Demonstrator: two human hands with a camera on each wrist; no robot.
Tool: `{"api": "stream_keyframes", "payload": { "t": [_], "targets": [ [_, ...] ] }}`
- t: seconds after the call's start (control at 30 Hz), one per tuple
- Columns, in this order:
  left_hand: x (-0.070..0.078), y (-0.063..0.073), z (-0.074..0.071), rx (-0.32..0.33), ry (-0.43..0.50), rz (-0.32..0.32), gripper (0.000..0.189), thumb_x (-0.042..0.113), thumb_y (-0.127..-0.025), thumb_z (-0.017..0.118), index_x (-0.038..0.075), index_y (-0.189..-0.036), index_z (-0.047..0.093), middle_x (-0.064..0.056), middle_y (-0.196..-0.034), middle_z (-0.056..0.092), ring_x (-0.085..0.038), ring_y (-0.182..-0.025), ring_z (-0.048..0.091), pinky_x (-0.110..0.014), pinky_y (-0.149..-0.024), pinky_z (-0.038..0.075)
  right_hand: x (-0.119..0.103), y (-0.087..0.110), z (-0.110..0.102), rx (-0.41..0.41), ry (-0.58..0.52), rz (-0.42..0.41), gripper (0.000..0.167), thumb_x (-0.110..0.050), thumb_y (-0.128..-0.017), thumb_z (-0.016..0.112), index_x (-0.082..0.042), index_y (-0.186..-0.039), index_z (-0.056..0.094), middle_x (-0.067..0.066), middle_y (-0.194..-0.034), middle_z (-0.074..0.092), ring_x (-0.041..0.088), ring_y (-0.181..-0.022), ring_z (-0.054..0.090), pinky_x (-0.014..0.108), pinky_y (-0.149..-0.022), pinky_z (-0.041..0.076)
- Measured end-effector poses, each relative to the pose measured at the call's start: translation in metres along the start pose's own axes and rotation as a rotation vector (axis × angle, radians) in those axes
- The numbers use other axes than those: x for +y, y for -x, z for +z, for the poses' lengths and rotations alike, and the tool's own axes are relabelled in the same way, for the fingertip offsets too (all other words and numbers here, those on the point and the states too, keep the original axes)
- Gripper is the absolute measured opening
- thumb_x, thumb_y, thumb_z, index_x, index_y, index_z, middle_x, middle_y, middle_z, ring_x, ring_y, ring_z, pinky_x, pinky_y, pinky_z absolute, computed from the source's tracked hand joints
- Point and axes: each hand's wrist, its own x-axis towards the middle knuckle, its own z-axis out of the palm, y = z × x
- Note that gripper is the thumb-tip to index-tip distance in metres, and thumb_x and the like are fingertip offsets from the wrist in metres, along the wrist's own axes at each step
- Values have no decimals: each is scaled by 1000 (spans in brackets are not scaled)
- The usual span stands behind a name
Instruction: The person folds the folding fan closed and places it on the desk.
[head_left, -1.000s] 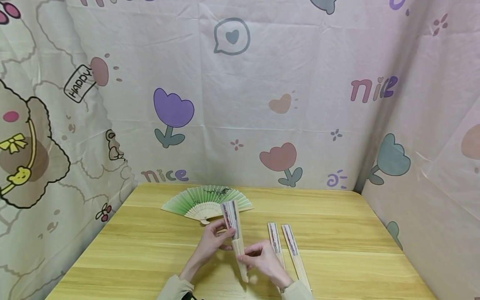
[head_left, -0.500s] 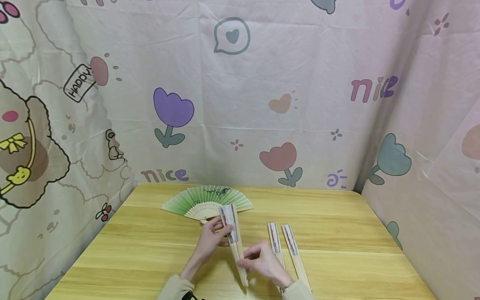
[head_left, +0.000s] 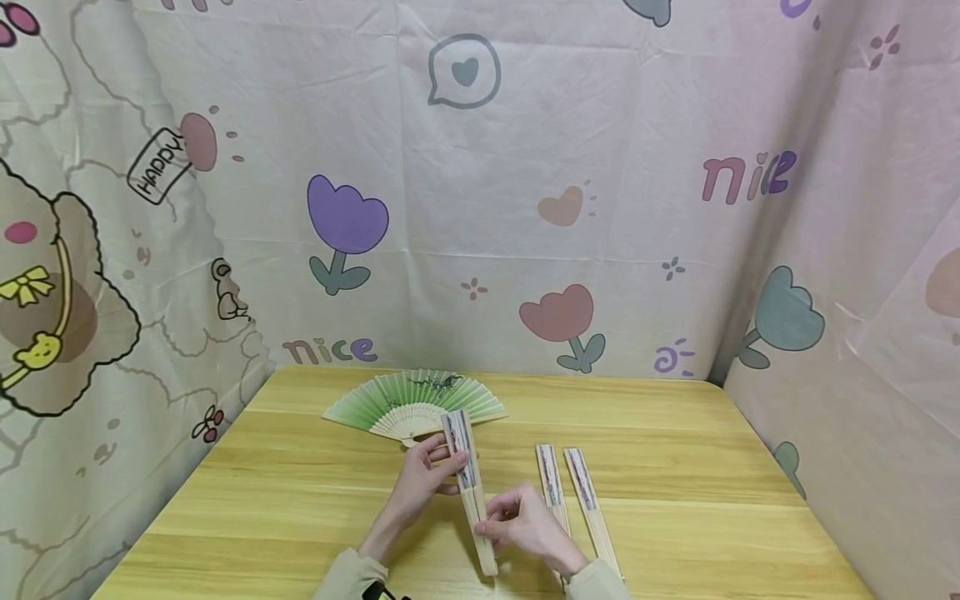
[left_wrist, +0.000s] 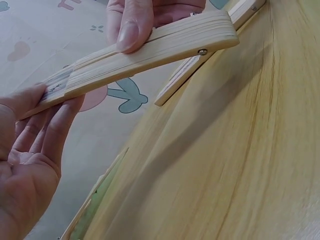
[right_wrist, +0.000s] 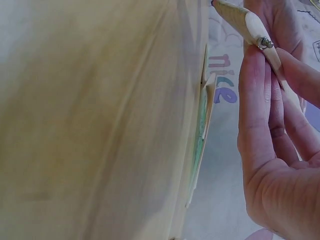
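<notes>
A folded hand fan [head_left: 472, 496] with pale wooden ribs and a grey patterned leaf is held above the table by both hands. My left hand [head_left: 420, 475] pinches its leaf end between thumb and fingers. Lower down, near the pivot end, my right hand [head_left: 525, 521] pinches the ribs with thumb and fingertips. In the left wrist view the fan [left_wrist: 150, 52] shows its metal rivet, and its shadow falls on the wood. The right wrist view has the fan's [right_wrist: 245, 25] pivot end just above my right fingers [right_wrist: 257, 100].
A spread green fan [head_left: 360, 408] lies at the back left of the wooden table [head_left: 675, 467]. Two more folded fans, a nearer one [head_left: 550, 479] partly behind my right hand and another [head_left: 588, 496] beside it, lie to the right. A printed curtain [head_left: 480, 208] closes off the back and sides.
The held fan has slid slightly down toward me, its ribs briefly parting near the middle at half a second ago and now closer together. The other fans stay put.
</notes>
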Motion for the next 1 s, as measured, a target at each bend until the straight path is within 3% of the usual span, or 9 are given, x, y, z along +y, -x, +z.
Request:
{"api": "stream_keyframes", "payload": {
  "t": [0.17, 0.33, 0.57, 0.77, 1.0],
  "targets": [
    [1, 0, 0, -8, -8, 9, 49, 8, -95, 68, -15, -134, 49, 7, -98, 77, -12, -80, 74, -31, -67, 69, 0, -1, 0, 4, -39, 27, 33, 0, -82, 77, 11, -110, 64, 26, -83, 72, 9, -59, 64, 23, -57, 65],
    [-1, -3, 0, -31, -20, 10, 46, 7, -95, 68, -16, -131, 49, 10, -94, 74, -11, -81, 74, -36, -73, 69, 0, 0, -1, 6, -14, 25, 34, -1, -82, 77, 8, -110, 61, 17, -80, 71, 10, -60, 64, 22, -56, 64],
    [-2, -4, 0, -90, 5, -7, 49, 10, -100, 61, -20, -135, 43, 10, -93, 72, -8, -82, 74, -33, -78, 69, -3, 3, -4, -39, -81, 78, 35, 6, -83, 74, 4, -114, 57, 3, -79, 63, 13, -60, 64, 33, -57, 68],
    [-2, -5, -3, -154, 35, -17, 59, 11, -103, 56, -13, -150, 29, 3, -106, 74, -10, -93, 72, -36, -85, 68, -1, 6, -9, -93, -134, 116, 42, 11, -83, 69, 1, -120, 52, 1, -79, 56, 16, -66, 65, 33, -61, 68],
    [-2, -8, -2, -162, 37, -13, 69, 3, -98, 61, -6, -154, 22, 2, -108, 69, -14, -92, 73, -38, -87, 67, 4, 10, -17, -150, -133, 115, 48, 13, -82, 67, -1, -124, 49, 3, -84, 55, 17, -70, 65, 35, -65, 69]
  ]
}}
